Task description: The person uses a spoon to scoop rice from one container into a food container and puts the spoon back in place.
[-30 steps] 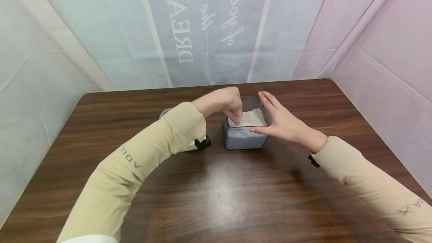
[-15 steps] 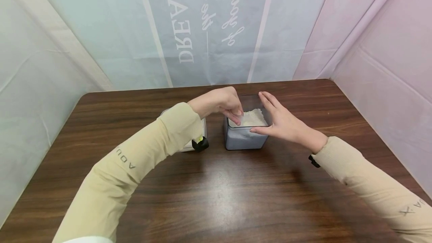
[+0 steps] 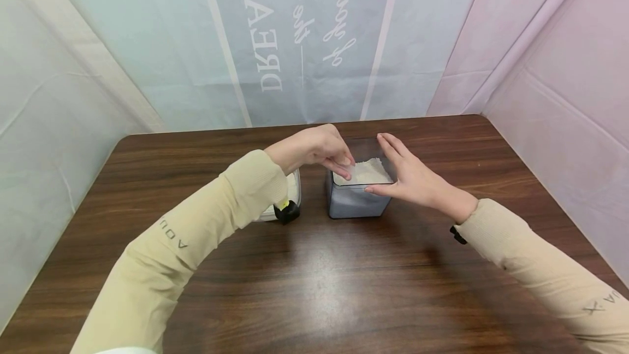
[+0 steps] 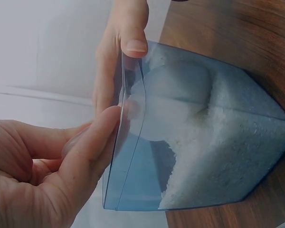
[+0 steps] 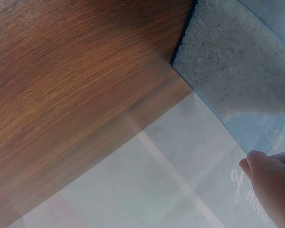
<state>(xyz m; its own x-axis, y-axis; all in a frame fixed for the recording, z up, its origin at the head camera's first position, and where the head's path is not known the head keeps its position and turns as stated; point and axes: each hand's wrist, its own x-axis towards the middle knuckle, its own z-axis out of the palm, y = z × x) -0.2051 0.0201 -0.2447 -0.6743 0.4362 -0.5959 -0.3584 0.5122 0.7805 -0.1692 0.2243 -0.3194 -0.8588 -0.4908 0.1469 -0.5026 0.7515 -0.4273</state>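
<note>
A see-through blue-grey square container [image 3: 356,205] stands on the table, partly filled with white rice [image 5: 237,61]. My left hand [image 3: 325,145] reaches over its left rim, thumb and fingers pinching the handle of a clear scoop [image 4: 76,141]. Through the container wall in the left wrist view, a rounded shape that looks like the scoop's bowl lies against the rice. My right hand [image 3: 415,179] grips the container's right side, thumb at the front rim and fingers at the far one. In the right wrist view, fingertips curl over the rim.
A second, pale container [image 3: 295,190] with whitish contents stands to the left, largely hidden under my left sleeve [image 3: 196,228]. The brown wooden table [image 3: 324,288] ends at a printed cloth backdrop [image 3: 309,70] behind, with pale cloth at both sides.
My left hand and forearm have shifted slightly left, uncovering more of the pale container. The rice surface looks a bit smoother. The right hand holds its place.
</note>
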